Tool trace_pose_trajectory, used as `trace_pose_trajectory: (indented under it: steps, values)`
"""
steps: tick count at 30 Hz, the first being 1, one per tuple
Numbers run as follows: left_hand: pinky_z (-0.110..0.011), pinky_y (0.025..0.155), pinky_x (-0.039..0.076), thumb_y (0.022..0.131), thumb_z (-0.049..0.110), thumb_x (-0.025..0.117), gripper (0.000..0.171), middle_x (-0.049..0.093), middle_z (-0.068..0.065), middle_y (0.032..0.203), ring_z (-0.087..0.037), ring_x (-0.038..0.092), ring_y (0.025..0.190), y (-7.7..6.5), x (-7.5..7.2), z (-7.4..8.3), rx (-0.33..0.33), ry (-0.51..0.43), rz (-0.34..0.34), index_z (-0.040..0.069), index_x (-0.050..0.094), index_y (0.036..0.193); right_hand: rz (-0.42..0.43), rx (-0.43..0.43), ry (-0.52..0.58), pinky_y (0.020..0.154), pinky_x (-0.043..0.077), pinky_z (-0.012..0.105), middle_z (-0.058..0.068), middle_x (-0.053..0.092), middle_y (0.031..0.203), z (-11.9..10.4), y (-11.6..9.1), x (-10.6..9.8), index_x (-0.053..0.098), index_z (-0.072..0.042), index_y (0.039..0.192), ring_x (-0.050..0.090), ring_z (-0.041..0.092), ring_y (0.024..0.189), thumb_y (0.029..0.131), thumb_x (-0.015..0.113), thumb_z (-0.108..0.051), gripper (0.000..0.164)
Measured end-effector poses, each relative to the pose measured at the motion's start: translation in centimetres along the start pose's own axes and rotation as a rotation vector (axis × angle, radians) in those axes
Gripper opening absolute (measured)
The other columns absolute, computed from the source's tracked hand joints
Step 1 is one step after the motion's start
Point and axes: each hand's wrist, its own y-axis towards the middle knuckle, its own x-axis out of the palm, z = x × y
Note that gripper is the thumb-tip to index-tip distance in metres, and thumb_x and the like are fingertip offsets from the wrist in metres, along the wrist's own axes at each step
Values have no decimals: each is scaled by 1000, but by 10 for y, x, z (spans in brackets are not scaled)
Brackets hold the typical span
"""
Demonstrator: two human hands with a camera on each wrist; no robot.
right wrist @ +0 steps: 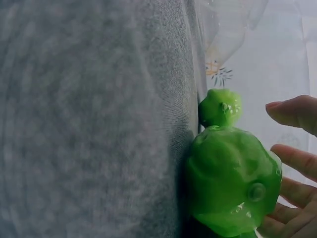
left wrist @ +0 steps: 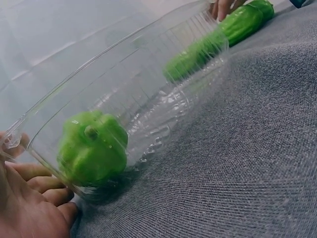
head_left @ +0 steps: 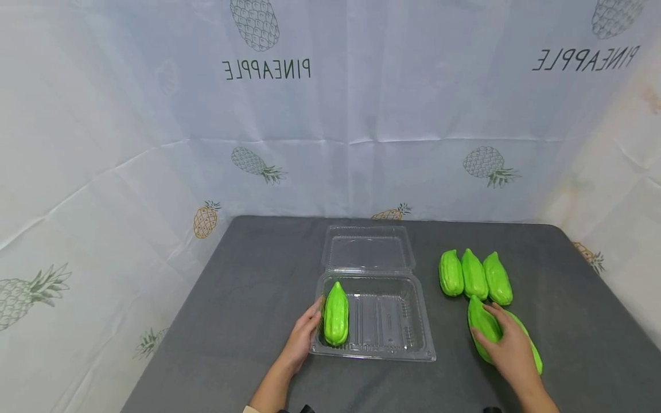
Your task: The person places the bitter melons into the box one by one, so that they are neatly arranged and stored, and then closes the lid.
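Note:
In the head view my left hand (head_left: pixel 302 335) is at the left side of a clear plastic clamshell box (head_left: pixel 382 353). Its fingers (left wrist: pixel 47 186) lie against the box's wall in the left wrist view. Inside the box, along that wall, lies one bright green ribbed gourd (head_left: pixel 336 315), much like a bitter melon. My right hand (head_left: pixel 508 347) hovers over two more such gourds, a left one (head_left: pixel 477 315) and a right one (head_left: pixel 534 353), partly hiding both. Thumb and fingers are spread beside a large gourd (right wrist: pixel 233 178) in the right wrist view, with the thumb apart from it.
Behind my right hand, three green gourds (head_left: pixel 474 274) lie side by side. The box's lid (head_left: pixel 368 246) is folded back, away from me. A grey cloth (head_left: pixel 248 275) covers the table, and pineapple-print curtains (head_left: pixel 361 115) hang behind and at both sides.

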Motion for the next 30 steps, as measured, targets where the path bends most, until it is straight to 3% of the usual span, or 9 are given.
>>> trace_pose_trajectory:
  steps: [6,14,20,26,30]
  values:
    - [-49,114,7,102,30,32,60,12,-23,154,-36,5,143,1,-1,-2,1,-3,7,-7,14,146,10,-27,-18,84,38,58,36,48,124,2,-3,0,55,10,117,45,52,110,76,73,-8,49]
    - [-48,114,8,102,31,32,60,12,-23,154,-36,5,143,2,-2,-3,-6,0,12,-6,14,146,-169,-97,-91,81,42,62,37,39,131,5,-3,5,53,13,121,41,55,113,74,72,-4,53]
    - [-48,114,8,102,30,32,60,12,-23,154,-36,6,143,2,-3,-3,0,10,15,-7,15,146,-168,-147,-73,83,41,62,38,40,129,4,-3,9,53,15,119,42,56,112,71,74,-2,55]
    - [-48,114,8,102,28,32,59,13,-23,154,-36,6,143,2,-2,-4,1,14,10,-7,15,146,-109,-188,-63,80,40,61,38,42,127,5,-6,11,54,16,118,43,55,107,65,75,3,58]
    - [-48,114,8,102,29,32,59,12,-23,154,-36,5,143,2,-2,-5,4,3,12,-7,15,146,-162,-164,-30,77,43,59,38,38,131,2,-9,14,47,15,126,41,55,111,67,72,5,65]
